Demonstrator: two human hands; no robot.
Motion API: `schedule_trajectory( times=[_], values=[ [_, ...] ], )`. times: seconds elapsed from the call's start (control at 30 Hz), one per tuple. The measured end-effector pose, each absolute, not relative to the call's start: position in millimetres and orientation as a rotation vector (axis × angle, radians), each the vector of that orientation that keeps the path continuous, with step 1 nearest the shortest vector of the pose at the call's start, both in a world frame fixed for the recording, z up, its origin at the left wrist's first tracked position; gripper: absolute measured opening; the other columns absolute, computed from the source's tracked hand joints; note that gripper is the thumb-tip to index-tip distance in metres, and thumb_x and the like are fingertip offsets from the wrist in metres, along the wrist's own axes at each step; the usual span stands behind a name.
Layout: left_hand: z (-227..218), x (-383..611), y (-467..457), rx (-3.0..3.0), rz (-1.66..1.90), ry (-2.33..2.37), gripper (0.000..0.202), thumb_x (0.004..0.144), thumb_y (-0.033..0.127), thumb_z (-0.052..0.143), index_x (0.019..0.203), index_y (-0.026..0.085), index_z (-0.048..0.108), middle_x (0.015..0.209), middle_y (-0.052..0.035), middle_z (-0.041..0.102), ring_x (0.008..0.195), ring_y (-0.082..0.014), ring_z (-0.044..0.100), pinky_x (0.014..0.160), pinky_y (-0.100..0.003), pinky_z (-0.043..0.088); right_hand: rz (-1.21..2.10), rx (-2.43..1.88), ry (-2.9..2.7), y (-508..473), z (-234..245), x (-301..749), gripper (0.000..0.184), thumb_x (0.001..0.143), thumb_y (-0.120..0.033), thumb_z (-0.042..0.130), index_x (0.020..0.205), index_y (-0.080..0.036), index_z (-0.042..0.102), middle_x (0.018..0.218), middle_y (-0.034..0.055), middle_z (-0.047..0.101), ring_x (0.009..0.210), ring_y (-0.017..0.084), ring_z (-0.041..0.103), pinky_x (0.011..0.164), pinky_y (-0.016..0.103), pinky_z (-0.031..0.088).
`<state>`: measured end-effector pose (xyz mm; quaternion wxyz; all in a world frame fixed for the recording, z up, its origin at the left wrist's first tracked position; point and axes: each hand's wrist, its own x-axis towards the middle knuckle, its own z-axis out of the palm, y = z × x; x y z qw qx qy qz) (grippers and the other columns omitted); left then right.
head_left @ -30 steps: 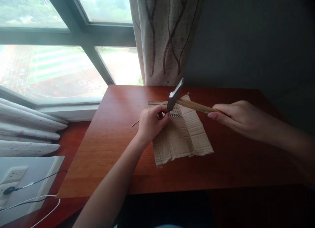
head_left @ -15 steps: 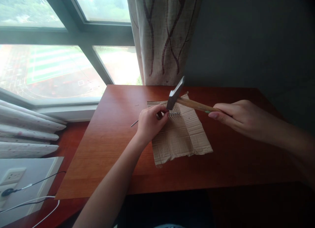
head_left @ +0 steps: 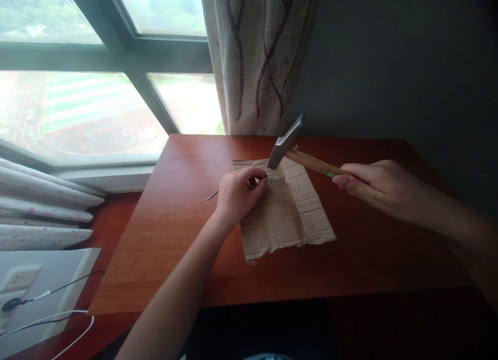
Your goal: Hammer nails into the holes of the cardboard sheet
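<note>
My right hand (head_left: 373, 186) is wrapped round the wooden handle of a hammer (head_left: 286, 142). The metal head hangs tilted, a little above and to the right of my left fingertips. My left hand (head_left: 243, 191) rests over the left side of a piece of cardboard (head_left: 272, 220), thumb and forefinger pinched on what looks like a small nail, mostly hidden by the fingertips. Just right of the pinch, a row of several small nails (head_left: 277, 181) stands along a patch dotted with holes (head_left: 276, 171).
A thin dark rod (head_left: 212, 195) lies on the brown wooden table (head_left: 163, 246), partly behind my left hand. Windows (head_left: 78, 116) and a patterned curtain (head_left: 260, 64) stand behind the table. Cables run from a wall socket (head_left: 21, 278) at lower left.
The hammer head has risen and shifted slightly right, away from my left fingertips, and my right hand has moved a little with it. My left hand and the cardboard stay in place.
</note>
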<state>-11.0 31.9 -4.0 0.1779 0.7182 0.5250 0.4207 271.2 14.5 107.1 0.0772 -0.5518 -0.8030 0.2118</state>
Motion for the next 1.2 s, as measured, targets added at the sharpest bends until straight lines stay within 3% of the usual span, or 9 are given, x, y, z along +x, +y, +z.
schedule_trajectory(
  times=[0.2,0.4,0.5,0.67,0.83,1.2],
  values=[
    [7,-24,27,2.104,1.156,1.475,0.009,0.087,0.028,0.071,0.092,0.022,0.074,0.083,-0.0022,0.074,0.073,-0.0156,0.066,0.067,-0.028,0.05,0.624,-1.681,-2.352,12,102,277,0.06,0.096,-0.074,0.04,0.065,-0.022,0.044,0.055,-0.0028,0.042,0.049,0.012,0.038,0.051,0.03,0.027],
    [9,-36,8,2.369,0.964,1.313,0.015,0.094,0.028,0.062,0.103,0.024,0.074,0.121,-0.0074,0.073,0.112,-0.026,0.065,0.098,-0.044,0.05,0.638,-1.724,-2.333,9,96,284,0.06,0.097,-0.074,0.04,0.066,-0.023,0.044,0.055,-0.0031,0.041,0.05,0.012,0.039,0.052,0.03,0.027],
    [4,-36,0,2.419,0.865,1.316,0.024,0.096,0.033,0.061,0.115,0.026,0.074,0.133,-0.0084,0.068,0.121,-0.0293,0.061,0.106,-0.05,0.046,0.656,-1.752,-2.326,8,95,283,0.06,0.096,-0.075,0.04,0.067,-0.023,0.045,0.056,-0.0029,0.041,0.051,0.012,0.04,0.052,0.03,0.027],
    [0,-37,-4,2.431,0.827,1.275,0.033,0.097,0.042,0.062,0.124,0.027,0.073,0.143,-0.0078,0.063,0.13,-0.0315,0.056,0.111,-0.053,0.041,0.672,-1.794,-2.309,7,95,282,0.06,0.096,-0.075,0.04,0.068,-0.023,0.044,0.057,-0.0028,0.04,0.051,0.013,0.038,0.051,0.03,0.026],
    [0,-35,-6,2.449,0.809,1.307,0.041,0.092,0.056,0.067,0.122,0.029,0.074,0.145,-0.0058,0.063,0.133,-0.0341,0.053,0.114,-0.056,0.037,0.674,-1.798,-2.313,8,94,279,0.059,0.095,-0.076,0.04,0.068,-0.024,0.044,0.057,-0.003,0.038,0.051,0.013,0.037,0.05,0.031,0.026],
    [2,-31,-9,2.463,0.77,1.328,0.032,0.095,0.048,0.064,0.122,0.034,0.075,0.146,-0.003,0.062,0.134,-0.0358,0.051,0.112,-0.06,0.037,0.641,-1.787,-2.365,7,96,274,0.058,0.096,-0.073,0.041,0.067,-0.023,0.043,0.057,-0.0031,0.04,0.051,0.013,0.039,0.052,0.032,0.027]
  ],
)
